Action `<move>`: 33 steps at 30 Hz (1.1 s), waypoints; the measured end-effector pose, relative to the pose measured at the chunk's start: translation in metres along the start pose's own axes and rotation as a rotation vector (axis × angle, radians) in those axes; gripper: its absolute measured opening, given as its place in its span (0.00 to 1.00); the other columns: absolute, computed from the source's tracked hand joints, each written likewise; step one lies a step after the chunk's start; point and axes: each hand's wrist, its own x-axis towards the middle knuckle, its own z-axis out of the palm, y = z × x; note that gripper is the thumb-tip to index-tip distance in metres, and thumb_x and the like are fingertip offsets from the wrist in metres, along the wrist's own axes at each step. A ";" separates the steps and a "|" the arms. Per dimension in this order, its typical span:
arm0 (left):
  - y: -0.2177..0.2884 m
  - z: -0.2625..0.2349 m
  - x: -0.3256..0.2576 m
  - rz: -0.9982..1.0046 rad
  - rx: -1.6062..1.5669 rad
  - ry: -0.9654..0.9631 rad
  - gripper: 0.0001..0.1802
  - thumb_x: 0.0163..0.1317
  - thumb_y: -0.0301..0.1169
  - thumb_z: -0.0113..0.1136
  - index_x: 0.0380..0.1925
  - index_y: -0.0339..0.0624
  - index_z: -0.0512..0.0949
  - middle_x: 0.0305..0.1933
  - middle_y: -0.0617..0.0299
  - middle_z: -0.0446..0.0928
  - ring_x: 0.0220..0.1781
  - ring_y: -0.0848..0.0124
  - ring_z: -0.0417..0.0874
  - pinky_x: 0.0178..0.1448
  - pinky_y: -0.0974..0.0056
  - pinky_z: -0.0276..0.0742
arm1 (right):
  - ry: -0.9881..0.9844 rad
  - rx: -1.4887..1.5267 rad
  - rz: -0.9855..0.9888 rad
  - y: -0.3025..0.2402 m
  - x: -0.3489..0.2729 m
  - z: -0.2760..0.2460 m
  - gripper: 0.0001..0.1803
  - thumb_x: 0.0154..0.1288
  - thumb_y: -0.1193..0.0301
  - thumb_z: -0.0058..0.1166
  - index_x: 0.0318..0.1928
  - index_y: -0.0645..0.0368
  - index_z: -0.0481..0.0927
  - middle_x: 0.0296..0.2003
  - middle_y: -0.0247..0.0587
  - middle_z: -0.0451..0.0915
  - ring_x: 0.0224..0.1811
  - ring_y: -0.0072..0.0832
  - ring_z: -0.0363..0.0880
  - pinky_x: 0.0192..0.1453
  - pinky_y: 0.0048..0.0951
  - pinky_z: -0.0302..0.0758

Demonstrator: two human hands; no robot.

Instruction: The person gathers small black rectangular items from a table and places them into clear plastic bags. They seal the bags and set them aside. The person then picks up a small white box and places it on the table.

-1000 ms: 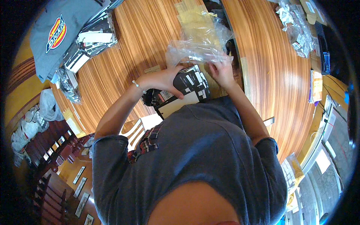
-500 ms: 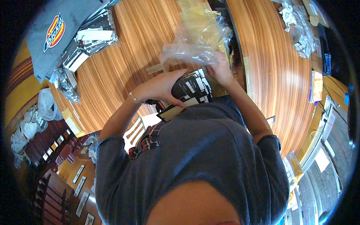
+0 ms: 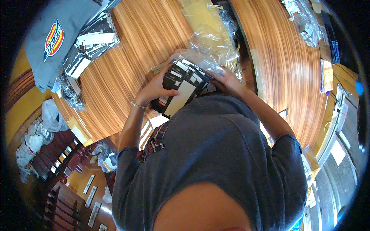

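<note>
Head view: a wood-grained table [image 3: 142, 34] fills the upper part, with a dark shirt [image 3: 208, 146] at its near side; a grey garment [image 3: 40, 73] lies at the upper left, beside a loose heap of black-and-white cards [image 3: 96, 40]. Crumpled clear plastic [image 3: 206, 59] lies just beyond the bundle of cards [image 3: 185, 82], which is held close in front of the shirt. As far as shows, the bundle is gathered into one stack, with edges uneven; the plastic reaches only its far side, leaving most of its face bare, so I judge the handling only partway along. The left hand [image 3: 156, 90] clasps the bundle, thumb spread over the top and fingers curled at the far left side. The right hand [image 3: 230, 82] meets the bundle's right end beside the plastic, fingertips partly hidden; whether they pinch anything I cannot tell
</note>
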 end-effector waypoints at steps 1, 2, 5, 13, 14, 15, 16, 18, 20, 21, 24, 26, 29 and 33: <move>-0.004 -0.001 0.001 0.009 -0.024 -0.018 0.57 0.34 0.40 0.74 0.62 0.33 0.50 0.59 0.55 0.61 0.61 0.67 0.60 0.64 0.65 0.54 | 0.007 -0.039 -0.049 0.003 -0.001 0.002 0.23 0.54 0.77 0.50 0.53 0.51 0.70 0.43 0.53 0.72 0.48 0.46 0.69 0.49 0.37 0.69; -0.007 -0.003 0.002 0.012 -0.013 -0.022 0.57 0.34 0.40 0.74 0.62 0.33 0.50 0.59 0.55 0.61 0.61 0.67 0.60 0.64 0.65 0.54 | 0.014 -0.079 -0.097 0.005 -0.002 0.003 0.23 0.54 0.77 0.50 0.53 0.51 0.70 0.42 0.53 0.72 0.48 0.46 0.70 0.49 0.37 0.70; -0.009 -0.004 0.003 0.038 0.040 -0.036 0.58 0.34 0.41 0.74 0.62 0.34 0.49 0.59 0.54 0.61 0.61 0.67 0.60 0.64 0.66 0.53 | 0.059 0.079 -0.053 -0.006 0.002 -0.005 0.23 0.54 0.79 0.50 0.53 0.49 0.71 0.44 0.54 0.70 0.48 0.46 0.70 0.47 0.36 0.71; 0.008 0.002 -0.002 0.052 0.085 -0.074 0.57 0.33 0.41 0.74 0.61 0.35 0.51 0.58 0.55 0.62 0.61 0.68 0.61 0.64 0.65 0.53 | 0.137 -0.144 0.113 -0.037 -0.003 -0.030 0.27 0.46 0.80 0.53 0.50 0.46 0.73 0.48 0.50 0.65 0.50 0.44 0.67 0.52 0.37 0.69; 0.008 0.001 -0.001 0.053 0.098 -0.073 0.57 0.33 0.41 0.74 0.61 0.35 0.51 0.58 0.55 0.62 0.61 0.68 0.61 0.64 0.65 0.53 | 0.147 -0.212 0.133 -0.035 -0.010 -0.031 0.26 0.45 0.79 0.54 0.49 0.47 0.74 0.47 0.48 0.66 0.50 0.43 0.67 0.52 0.37 0.69; 0.007 0.000 -0.002 0.055 0.107 -0.074 0.57 0.33 0.41 0.74 0.61 0.35 0.51 0.58 0.55 0.62 0.61 0.68 0.61 0.64 0.65 0.53 | 0.155 -0.281 0.152 -0.034 -0.013 -0.030 0.25 0.44 0.77 0.55 0.48 0.47 0.74 0.46 0.46 0.67 0.50 0.42 0.67 0.52 0.37 0.69; 0.006 0.001 -0.001 0.062 0.121 -0.076 0.57 0.33 0.41 0.74 0.61 0.35 0.51 0.58 0.55 0.62 0.60 0.68 0.61 0.64 0.65 0.53 | 0.036 -0.307 0.158 -0.033 -0.014 -0.029 0.23 0.45 0.76 0.55 0.47 0.48 0.74 0.45 0.44 0.67 0.50 0.41 0.67 0.51 0.36 0.69; 0.005 0.002 0.001 0.064 0.105 -0.082 0.57 0.32 0.41 0.75 0.61 0.35 0.51 0.57 0.56 0.63 0.60 0.67 0.61 0.64 0.65 0.53 | -0.207 -0.358 0.167 -0.033 -0.013 -0.024 0.18 0.48 0.72 0.53 0.45 0.50 0.74 0.43 0.40 0.68 0.49 0.39 0.67 0.51 0.35 0.69; 0.005 0.003 0.003 0.055 0.045 -0.093 0.58 0.32 0.42 0.75 0.61 0.35 0.51 0.57 0.56 0.63 0.60 0.67 0.62 0.64 0.65 0.53 | -0.164 -0.491 0.036 -0.017 -0.010 -0.004 0.16 0.52 0.70 0.49 0.44 0.51 0.74 0.43 0.38 0.68 0.50 0.37 0.67 0.50 0.34 0.68; 0.008 0.003 0.004 0.045 0.080 -0.099 0.58 0.32 0.41 0.75 0.61 0.34 0.51 0.57 0.56 0.63 0.60 0.67 0.62 0.64 0.65 0.53 | -0.139 -0.555 -0.029 -0.009 -0.010 0.004 0.14 0.53 0.69 0.47 0.43 0.52 0.74 0.42 0.37 0.68 0.50 0.37 0.67 0.50 0.34 0.68; 0.011 -0.002 0.004 0.010 0.140 -0.101 0.58 0.31 0.41 0.75 0.61 0.34 0.51 0.57 0.56 0.64 0.60 0.67 0.62 0.64 0.65 0.54 | -0.149 -0.528 -0.031 -0.011 -0.008 0.006 0.14 0.55 0.70 0.42 0.43 0.53 0.73 0.40 0.36 0.71 0.48 0.36 0.68 0.51 0.35 0.67; 0.010 0.000 0.000 -0.004 0.102 -0.089 0.58 0.31 0.41 0.75 0.61 0.34 0.51 0.56 0.55 0.64 0.60 0.67 0.63 0.63 0.66 0.55 | -0.117 -0.475 -0.056 -0.003 -0.009 0.010 0.17 0.51 0.68 0.51 0.44 0.54 0.73 0.36 0.37 0.72 0.44 0.36 0.71 0.44 0.33 0.68; 0.005 -0.003 -0.001 0.021 0.144 -0.110 0.59 0.30 0.42 0.75 0.61 0.34 0.51 0.56 0.54 0.64 0.59 0.67 0.63 0.63 0.66 0.56 | -0.125 -0.137 0.208 -0.016 0.000 0.003 0.13 0.55 0.69 0.50 0.42 0.55 0.73 0.32 0.34 0.76 0.39 0.32 0.75 0.43 0.32 0.71; 0.009 -0.006 0.007 0.074 0.227 -0.157 0.59 0.30 0.43 0.75 0.61 0.34 0.51 0.57 0.53 0.64 0.60 0.67 0.63 0.63 0.65 0.56 | -0.108 0.709 0.706 -0.011 0.010 0.006 0.09 0.60 0.67 0.48 0.39 0.56 0.73 0.33 0.31 0.78 0.36 0.24 0.77 0.39 0.33 0.73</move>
